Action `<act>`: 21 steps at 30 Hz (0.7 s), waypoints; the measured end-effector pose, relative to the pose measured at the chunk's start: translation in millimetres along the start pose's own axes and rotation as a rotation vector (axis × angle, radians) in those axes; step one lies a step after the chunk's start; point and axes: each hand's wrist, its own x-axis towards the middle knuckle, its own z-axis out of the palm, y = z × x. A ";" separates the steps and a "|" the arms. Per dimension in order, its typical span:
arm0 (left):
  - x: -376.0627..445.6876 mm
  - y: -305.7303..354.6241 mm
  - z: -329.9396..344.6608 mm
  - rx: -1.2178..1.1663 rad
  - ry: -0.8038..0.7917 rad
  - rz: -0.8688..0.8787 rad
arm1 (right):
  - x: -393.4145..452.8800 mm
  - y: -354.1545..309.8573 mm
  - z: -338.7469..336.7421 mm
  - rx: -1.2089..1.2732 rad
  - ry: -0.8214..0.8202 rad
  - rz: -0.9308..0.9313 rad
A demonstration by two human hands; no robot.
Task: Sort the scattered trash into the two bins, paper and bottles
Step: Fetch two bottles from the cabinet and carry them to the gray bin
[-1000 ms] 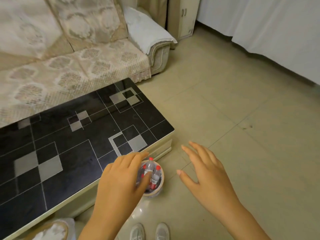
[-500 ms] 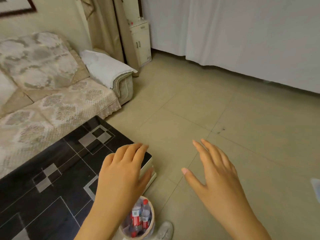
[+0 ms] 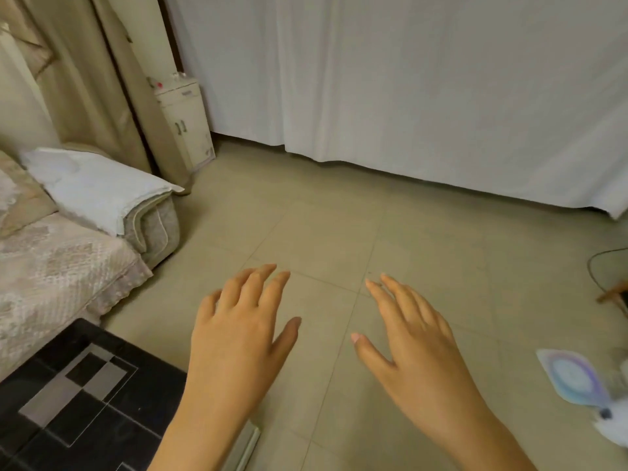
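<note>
**View lifts off the bottle bin; both hands held empty over the floor**

Since the earlier frames the view has swung up and to the right: the small round bin of red-capped bottles that sat by the table corner has dropped out of sight, and more of the beige tiled floor (image 3: 390, 232) and the white curtain (image 3: 407, 79) now fills the picture. The left hand (image 3: 238, 338) hangs palm down with fingers spread and relaxed, holding nothing, just past the corner of the black glass coffee table with grey square inlays (image 3: 85, 392). The right hand (image 3: 414, 341) is beside it, a little apart, also palm down, fingers straight and loose, holding nothing.

The only piece of likely trash in sight is a flat pale wrapper with a purple-blue round print (image 3: 571, 375), lying on the floor at the right edge, well to the right of the right hand and not touched by it. Beside it a blurred white object (image 3: 611, 423) cannot be made out.

At left stands a lace-covered beige sofa (image 3: 51, 266) with a white towel over its arm (image 3: 95, 185), and a small cream cabinet (image 3: 185, 120) stands by the tan drape.
</note>
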 end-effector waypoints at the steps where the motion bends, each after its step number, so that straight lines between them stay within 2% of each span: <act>1: 15.3 0.8 8.7 -0.007 0.007 -0.004 | 15.6 7.6 1.2 -0.014 -0.003 0.000; 7: 118.2 13.5 71.2 -0.011 -0.009 -0.033 | 128.9 65.8 7.2 -0.052 -0.046 -0.002; 13: 226.1 29.5 119.0 -0.011 0.015 -0.127 | 252.3 120.0 2.1 -0.066 -0.101 -0.095; 21: 351.4 -1.6 169.6 0.003 0.002 -0.200 | 416.3 140.4 21.1 -0.030 -0.117 -0.218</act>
